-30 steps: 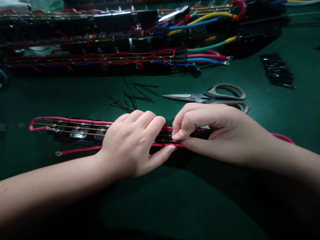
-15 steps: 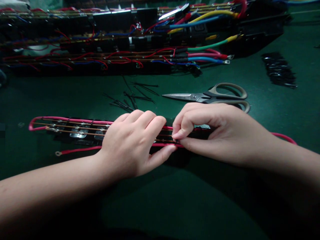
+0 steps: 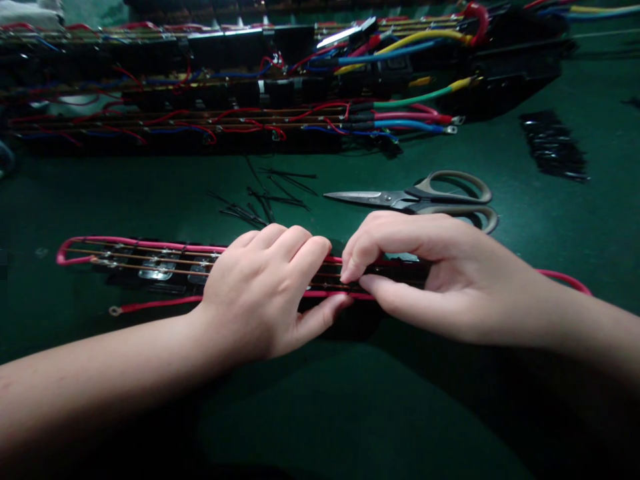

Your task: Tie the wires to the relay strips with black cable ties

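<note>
A long black strip (image 3: 150,267) with metal clips, copper wires and a pink wire (image 3: 150,304) along it lies flat on the green mat. My left hand (image 3: 265,293) grips the strip's middle, fingers curled over the top and thumb under the pink wire. My right hand (image 3: 425,273) pinches something small and dark at the strip right beside the left fingertips; I cannot make out what it is. The pink wire runs on to the right behind my right wrist.
Scissors (image 3: 415,199) lie shut just beyond my right hand. Loose black cable ties (image 3: 265,197) are scattered behind the strip. Several wired black assemblies (image 3: 250,100) fill the back of the mat. A dark pile of small parts (image 3: 553,147) sits at the right.
My right hand's finger and thumb have shifted slightly at the pinch point. The left hand and strip stay put; the view has tilted a little.
</note>
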The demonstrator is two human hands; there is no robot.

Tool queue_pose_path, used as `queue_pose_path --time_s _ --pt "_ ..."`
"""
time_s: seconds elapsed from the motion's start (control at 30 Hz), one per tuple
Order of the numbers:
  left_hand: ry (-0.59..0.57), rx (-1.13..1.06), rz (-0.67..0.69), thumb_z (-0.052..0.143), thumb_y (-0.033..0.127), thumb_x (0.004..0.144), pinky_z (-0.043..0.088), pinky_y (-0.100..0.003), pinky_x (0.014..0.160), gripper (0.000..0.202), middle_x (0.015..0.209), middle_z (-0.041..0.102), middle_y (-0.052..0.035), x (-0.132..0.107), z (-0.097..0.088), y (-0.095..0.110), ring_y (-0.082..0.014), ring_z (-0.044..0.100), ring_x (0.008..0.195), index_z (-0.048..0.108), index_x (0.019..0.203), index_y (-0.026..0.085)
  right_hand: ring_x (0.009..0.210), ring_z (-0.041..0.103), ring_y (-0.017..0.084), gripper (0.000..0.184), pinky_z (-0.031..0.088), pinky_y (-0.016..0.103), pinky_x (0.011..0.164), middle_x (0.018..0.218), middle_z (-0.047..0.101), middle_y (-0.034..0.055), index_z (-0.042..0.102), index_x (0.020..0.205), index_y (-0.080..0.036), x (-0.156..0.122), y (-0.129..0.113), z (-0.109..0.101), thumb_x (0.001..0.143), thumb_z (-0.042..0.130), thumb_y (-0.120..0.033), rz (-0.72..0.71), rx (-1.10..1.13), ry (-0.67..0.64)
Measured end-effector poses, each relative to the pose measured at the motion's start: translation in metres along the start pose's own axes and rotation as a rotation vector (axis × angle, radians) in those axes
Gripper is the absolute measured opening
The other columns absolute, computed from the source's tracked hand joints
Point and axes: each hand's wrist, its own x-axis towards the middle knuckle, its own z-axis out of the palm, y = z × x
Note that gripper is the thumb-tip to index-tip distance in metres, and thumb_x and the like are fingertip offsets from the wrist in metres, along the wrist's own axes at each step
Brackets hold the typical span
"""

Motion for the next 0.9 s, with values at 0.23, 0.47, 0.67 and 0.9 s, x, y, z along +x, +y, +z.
queue_pose_path --time_s 0.23,0.47,0.67,0.9 --pt "0.008 -0.011 0.003 0.041 0.054 0.100 0.044 -0.040 0.069 0.040 0.102 0.070 -0.0096 -0.0002 0.0000 0.0003 -0.0264 0.061 0.085 0.060 0.098 0.020 0.077 0.066 0.015 0.008 0.051 0.028 0.067 0.082 0.072 0.0003 0.070 0.081 -0.019 -0.0007 0.0006 0.0000 0.082 0.064 -0.014 0.016 -0.003 -0.011" --pt "0.012 -0.020 0.003 0.040 0.054 0.100 0.043 -0.041 0.069 0.040 0.102 0.070 -0.0097 -0.0002 -0.0001 0.0002 -0.0270 0.061 0.084 0.061 0.098 0.020 0.076 0.065 0.015 0.006 0.050 0.028 0.066 0.082 0.071 -0.0009 0.069 0.081 -0.019 0.0001 0.0018 0.0009 0.080 0.067 -0.013 0.024 -0.007 -0.008" --pt "0.012 -0.008 0.006 0.040 0.053 0.100 0.044 -0.041 0.069 0.040 0.102 0.070 -0.0099 0.0001 -0.0004 0.0001 -0.0273 0.061 0.085 0.061 0.099 0.019 0.075 0.063 0.015 0.007 0.049 0.028 0.065 0.082 0.069 -0.0012 0.068 0.081 -0.020 -0.0003 0.0021 0.0009 0.079 0.068 -0.013 0.008 -0.016 -0.017" --pt "0.007 0.003 0.006 0.041 0.053 0.100 0.043 -0.040 0.069 0.039 0.102 0.070 -0.0097 0.0004 -0.0001 -0.0004 -0.0265 0.061 0.086 0.061 0.099 0.020 0.076 0.063 0.016 0.007 0.049 0.028 0.066 0.083 0.069 -0.0004 0.067 0.081 -0.021 -0.0004 0.0020 0.0011 0.078 0.068 -0.014 0.018 -0.026 -0.022"
